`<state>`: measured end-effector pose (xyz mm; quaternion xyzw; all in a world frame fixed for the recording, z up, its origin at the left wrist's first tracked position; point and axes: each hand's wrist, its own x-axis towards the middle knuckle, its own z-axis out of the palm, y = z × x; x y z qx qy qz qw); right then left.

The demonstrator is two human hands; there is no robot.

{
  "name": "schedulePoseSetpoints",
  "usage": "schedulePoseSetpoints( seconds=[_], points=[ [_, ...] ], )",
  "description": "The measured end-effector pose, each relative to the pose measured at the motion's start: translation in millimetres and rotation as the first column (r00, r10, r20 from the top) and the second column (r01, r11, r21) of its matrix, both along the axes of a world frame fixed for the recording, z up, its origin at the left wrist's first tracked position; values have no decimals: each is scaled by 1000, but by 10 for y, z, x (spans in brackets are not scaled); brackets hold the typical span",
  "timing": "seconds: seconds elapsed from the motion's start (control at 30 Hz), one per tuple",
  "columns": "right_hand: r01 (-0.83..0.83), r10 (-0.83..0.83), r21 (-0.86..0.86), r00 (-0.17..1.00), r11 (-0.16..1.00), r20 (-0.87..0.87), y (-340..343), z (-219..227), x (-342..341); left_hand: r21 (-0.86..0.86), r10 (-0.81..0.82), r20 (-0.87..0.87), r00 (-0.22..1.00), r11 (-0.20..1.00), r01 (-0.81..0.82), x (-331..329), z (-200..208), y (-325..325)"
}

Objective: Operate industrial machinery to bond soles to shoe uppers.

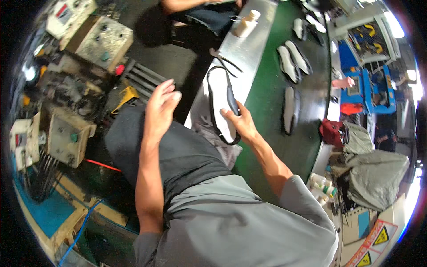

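Belt: green (267, 111), running along 1 to 4 o'clock in the view.
Metal ledge: bare silver strip (260, 40) at 1 o'clock, beside the belt.
Held shoe: white-faced, black-rimmed (218, 93), near 12 o'clock, above the ledge, tilted.
Shoe pair: lying on the belt (288, 64), between 1 and 2 o'clock.
Left hand: at 10 o'clock (160, 107), loosely open, holding nothing.
Right hand: at 2 o'clock (243, 123), gripping the held shoe, thumb on its white face.
Bottle: whitish (247, 26), on the ledge past 12 o'clock.
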<state>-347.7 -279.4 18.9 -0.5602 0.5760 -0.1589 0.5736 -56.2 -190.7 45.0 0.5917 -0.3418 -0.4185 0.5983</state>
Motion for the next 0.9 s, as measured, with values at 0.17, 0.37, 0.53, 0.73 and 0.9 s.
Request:
schedulePoseSetpoints(
  seconds=[0.17,0.37,0.53,0.73,0.9],
  points=[
    [-405,417,-108,897,908,145,605,471,1123,-193,316,453,834,948,-254,479,22,257],
    [-669,669,-75,717,739,196,1069,404,1642,-199,539,683,493,787,-584,680,208,1408],
    [-806,809,-73,583,588,75,1251,359,1655,-139,491,708,508,802,-581,594,207,1926],
    [-707,832,-528,555,471,0,1152,590,2114,-45,274,776,568,922,-383,608,444,2014],
    [-661,827,-545,550,516,116,953,526,2220,-6,320,644,695,910,-413,607,335,1871]
  ],
)
